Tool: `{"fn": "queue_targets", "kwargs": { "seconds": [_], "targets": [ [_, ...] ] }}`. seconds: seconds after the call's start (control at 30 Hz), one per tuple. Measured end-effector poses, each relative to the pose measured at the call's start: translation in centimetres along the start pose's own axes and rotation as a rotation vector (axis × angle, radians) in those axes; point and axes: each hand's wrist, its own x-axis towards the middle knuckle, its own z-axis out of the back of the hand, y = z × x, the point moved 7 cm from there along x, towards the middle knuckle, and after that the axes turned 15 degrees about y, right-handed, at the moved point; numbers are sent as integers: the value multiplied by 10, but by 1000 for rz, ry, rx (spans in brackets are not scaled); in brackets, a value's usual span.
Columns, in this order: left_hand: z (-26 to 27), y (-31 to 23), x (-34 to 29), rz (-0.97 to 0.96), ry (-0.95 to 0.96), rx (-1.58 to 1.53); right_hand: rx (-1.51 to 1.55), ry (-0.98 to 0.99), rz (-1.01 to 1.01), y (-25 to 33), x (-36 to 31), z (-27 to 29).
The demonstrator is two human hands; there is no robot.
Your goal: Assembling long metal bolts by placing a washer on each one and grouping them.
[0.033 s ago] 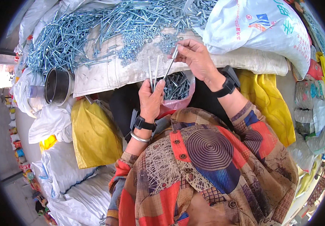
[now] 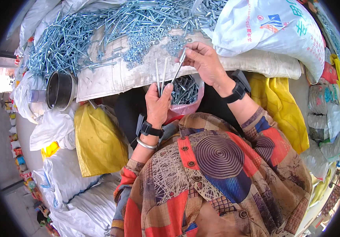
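Left to right. A dark round container [image 2: 60,90] sits at the left end of the white sheet [image 2: 111,79], below the heap of long silvery bolts [image 2: 83,33] spread over the sheet's far side. Small nuts [image 2: 146,43] lie scattered near the sheet's middle. The left hand [image 2: 158,104], fingers closed, grips two upright bolts [image 2: 161,75] just off the sheet's near edge. Beside it, a pink bag of bolts [image 2: 185,93] hangs below that edge. The right hand [image 2: 205,61] pinches the upper end of a third bolt [image 2: 178,71], tilted toward the left hand. A white printed sack [image 2: 272,35] rests at the sheet's right end.
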Motion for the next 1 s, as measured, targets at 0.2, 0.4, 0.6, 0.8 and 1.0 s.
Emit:
{"fn": "queue_targets", "kwargs": {
  "seconds": [0.2, 0.4, 0.6, 0.8, 1.0],
  "targets": [
    [16, -1, 0, -53, -58, 277, -8, -39, 4, -16, -9, -13],
    [25, -10, -6, -43, -81, 272, 21, -112, 103, -15, -7, -17],
    [42, -16, -9, -106, -111, 437, -19, -121, 54, -23, -4, -32],
    [50, -22, -8, -155, -137, 466, -210, -41, -25, -51, -6, -51],
    [80, -13, -3, -159, -148, 170, -892, 171, -105, -55, 19, -67]
  ]
}}
